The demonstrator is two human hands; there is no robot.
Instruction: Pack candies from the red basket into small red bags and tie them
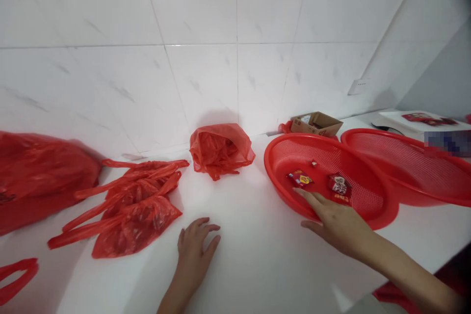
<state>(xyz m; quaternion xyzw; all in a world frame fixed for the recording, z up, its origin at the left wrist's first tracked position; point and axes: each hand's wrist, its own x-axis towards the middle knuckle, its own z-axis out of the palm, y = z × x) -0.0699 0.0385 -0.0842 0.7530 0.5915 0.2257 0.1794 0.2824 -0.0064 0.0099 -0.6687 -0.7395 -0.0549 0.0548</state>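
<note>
My left hand (196, 248) hovers over or rests on the white tabletop (250, 255), fingers loosely spread with nothing in them. Just beyond it lie crumpled red plastic bags (136, 211) with long handles. At the right, my right hand (327, 216) reaches over the near rim of a red plastic colander (274, 167), its fingers apart and holding nothing. Near its fingertips is a small packet with a yellow patch (300, 178). A dark red packet with pale lettering (339, 185) and a tiny pale piece (314, 163) also lie in the colander.
A second red colander (408, 176) stands at the right. Behind them is an open cardboard box (318, 122). An opened red bag (221, 149) sits by the tiled wall (206, 78). A large full red bag (44, 176) occupies the left, and a white box (423, 122) the far right.
</note>
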